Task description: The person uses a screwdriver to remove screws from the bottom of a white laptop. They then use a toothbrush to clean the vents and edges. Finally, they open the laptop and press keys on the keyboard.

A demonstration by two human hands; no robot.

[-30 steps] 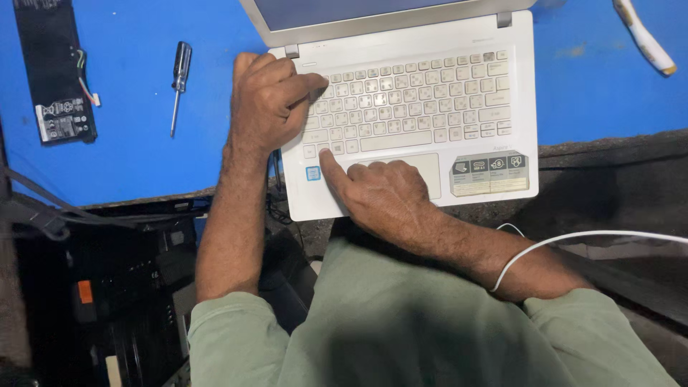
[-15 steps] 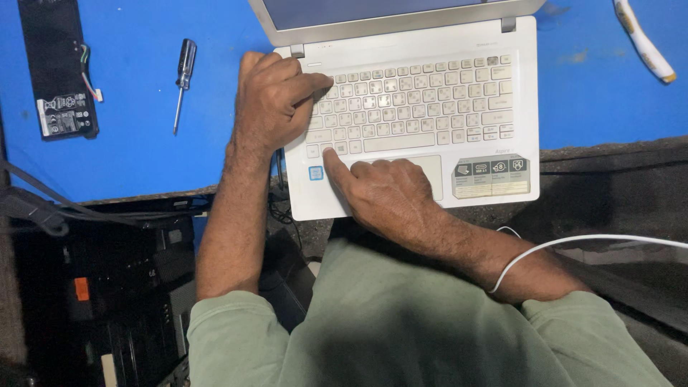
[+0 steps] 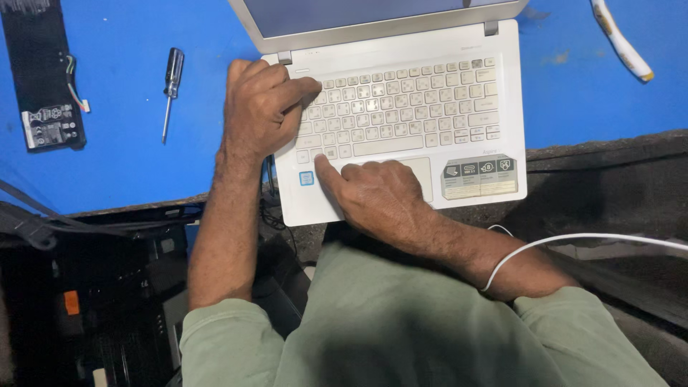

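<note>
A white laptop (image 3: 401, 115) lies open on a blue table (image 3: 122, 165), with its front edge hanging a little over the table's edge, toward the person. No box or tray is in view, so nothing is held inside anything.

The left hand (image 3: 261, 107) rests on the upper left part of the keyboard. Its fingers are bent and kept close together, with the tips on the keys near the top left corner. The right hand (image 3: 376, 193) lies on the palm rest and covers most of the touchpad. Its index finger (image 3: 326, 172) is stretched out alone and presses a key in the bottom row, while the other fingers are curled in. Neither hand grips anything.

A white cable (image 3: 573, 240) crosses over the right forearm. Left of the laptop, well apart from it, a small screwdriver (image 3: 170, 89) with a dark handle lies on the table. Further left is a long black battery pack (image 3: 39, 72) with short coloured wires. At the top right lies a white stick-like tool (image 3: 622, 39).
</note>
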